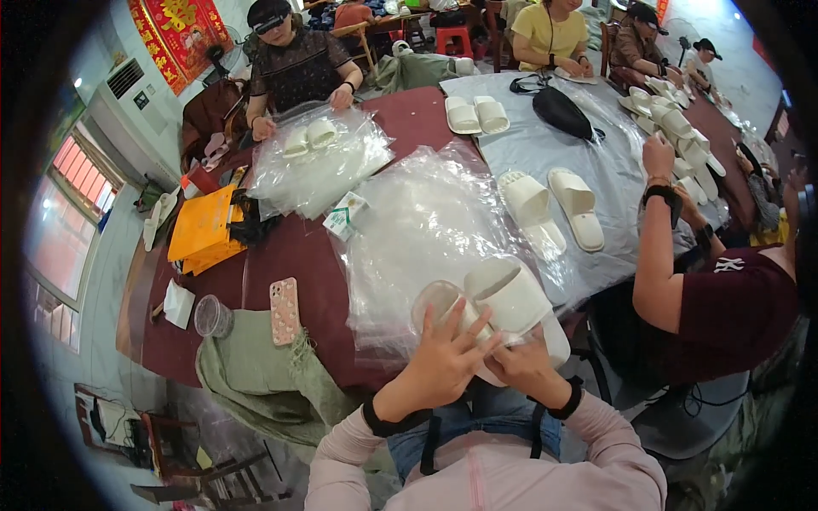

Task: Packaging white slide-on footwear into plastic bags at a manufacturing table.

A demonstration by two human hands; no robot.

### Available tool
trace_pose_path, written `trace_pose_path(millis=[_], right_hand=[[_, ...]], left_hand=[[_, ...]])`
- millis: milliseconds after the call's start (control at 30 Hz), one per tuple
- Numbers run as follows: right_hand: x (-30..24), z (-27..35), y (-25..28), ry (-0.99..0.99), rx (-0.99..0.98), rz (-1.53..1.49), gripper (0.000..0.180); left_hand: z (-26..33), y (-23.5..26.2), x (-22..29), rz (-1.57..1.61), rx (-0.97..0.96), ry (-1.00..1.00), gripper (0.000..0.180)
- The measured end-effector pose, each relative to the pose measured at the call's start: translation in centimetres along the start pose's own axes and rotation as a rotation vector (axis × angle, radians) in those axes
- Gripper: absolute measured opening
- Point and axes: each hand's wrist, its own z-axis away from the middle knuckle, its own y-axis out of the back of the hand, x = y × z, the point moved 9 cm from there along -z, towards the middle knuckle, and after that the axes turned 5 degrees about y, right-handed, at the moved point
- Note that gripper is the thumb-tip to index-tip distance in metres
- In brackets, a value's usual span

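A pair of white slippers (pixel 511 298) is in front of me at the table's near edge, over a stack of clear plastic bags (pixel 417 230). My left hand (pixel 439 362) lies with spread fingers against the left slipper, where clear film shines around the toe. Closed at the heel end of the pair, my right hand (pixel 524 366) grips a slipper's edge; its fingertips are partly hidden. Whether the slippers are inside a bag, I cannot tell. Beyond them on grey plastic sheeting lies another pair of white slippers (pixel 575 209).
A phone in a pink case (pixel 285 311), a clear plastic cup (pixel 213 317) and an orange bag (pixel 204 230) are on the left. Across the table a person (pixel 298 68) handles slippers on plastic bags. At my right, a co-worker's arm (pixel 660 264) reaches over the sheeting toward piled slippers (pixel 673 128).
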Motion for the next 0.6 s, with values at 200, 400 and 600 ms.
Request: trace_pose_path(millis=[200, 400, 600], right_hand=[[1.0, -0.1, -2.0, -0.035, 0.013, 0.103, 0.048], [3.0, -1.9, -4.5, -0.325, -0.203, -0.069, 0.046], [-0.1, -2.8, -2.6, -0.173, 0.09, -0.175, 0.056]], left_hand=[[0.9, -0.1, 2.5, 0.127, 0.008, -0.125, 0.049], [3.8, -0.8, 5.1, 0.258, -0.121, -0.318, 0.05], [9.5, 5.0, -5.8, 0.59, 1.184, 0.444, 0.053]])
